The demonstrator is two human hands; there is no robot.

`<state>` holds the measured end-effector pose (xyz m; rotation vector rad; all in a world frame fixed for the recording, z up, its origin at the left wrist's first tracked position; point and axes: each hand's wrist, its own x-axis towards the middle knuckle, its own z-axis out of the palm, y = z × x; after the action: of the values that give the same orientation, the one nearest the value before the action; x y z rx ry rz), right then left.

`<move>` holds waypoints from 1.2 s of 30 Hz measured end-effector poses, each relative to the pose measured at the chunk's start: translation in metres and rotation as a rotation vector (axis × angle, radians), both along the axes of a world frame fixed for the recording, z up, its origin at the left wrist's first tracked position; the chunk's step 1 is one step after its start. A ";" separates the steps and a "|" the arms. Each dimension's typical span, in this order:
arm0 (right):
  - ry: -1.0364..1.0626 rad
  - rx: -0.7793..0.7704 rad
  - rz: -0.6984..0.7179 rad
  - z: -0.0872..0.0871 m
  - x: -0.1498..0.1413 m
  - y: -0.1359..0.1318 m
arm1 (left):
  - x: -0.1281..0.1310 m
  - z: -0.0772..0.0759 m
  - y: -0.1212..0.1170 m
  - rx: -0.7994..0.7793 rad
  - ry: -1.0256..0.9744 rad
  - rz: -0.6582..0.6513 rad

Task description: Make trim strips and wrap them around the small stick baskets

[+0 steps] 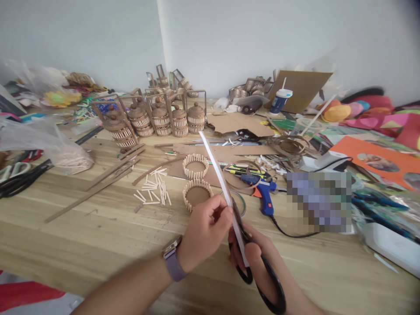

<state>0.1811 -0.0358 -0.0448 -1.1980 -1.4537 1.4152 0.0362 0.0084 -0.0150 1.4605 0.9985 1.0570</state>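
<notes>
My left hand [208, 229], a watch on its wrist, pinches a long narrow strip [215, 164], white on its face with a brown edge. The strip slants from the middle of the table down toward my right hand [262, 249]. That hand grips black-handled scissors [278, 288], whose blades point up alongside the strip and are partly hidden by it. Just beyond my left hand stand two small rings of upright wooden sticks on brown bases, a nearer ring [197, 194] and a farther ring [195, 166]. Loose short sticks [157, 188] lie to their left.
Several small lidded baskets with tall handles [160, 120] stand at the back left. A blue glue gun [267, 199] with a cord lies right of the rings. Brown strips [95, 188] lie on the left. A cup with a straw [280, 100] stands behind. One patch at right is pixelated.
</notes>
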 end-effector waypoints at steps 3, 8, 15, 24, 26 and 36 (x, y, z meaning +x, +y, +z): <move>-0.005 -0.008 0.015 -0.002 0.002 -0.002 | 0.000 -0.001 0.000 0.015 0.014 0.010; -0.045 0.025 0.015 -0.003 0.004 -0.003 | 0.000 -0.004 -0.001 -0.005 -0.018 -0.015; -0.109 0.091 -0.023 0.001 0.003 0.002 | 0.004 -0.010 -0.004 -0.005 0.047 -0.049; -0.065 0.034 0.028 0.003 0.001 -0.004 | -0.004 -0.003 0.006 0.029 0.024 0.108; -0.052 0.029 0.034 0.002 0.000 -0.004 | -0.005 -0.003 0.007 0.052 0.047 0.108; -0.046 -0.003 0.004 0.002 0.000 -0.005 | -0.003 -0.005 0.003 0.060 0.064 0.137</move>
<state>0.1806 -0.0412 -0.0433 -1.2383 -1.4866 1.4011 0.0329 0.0112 -0.0197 1.4997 1.1341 1.1532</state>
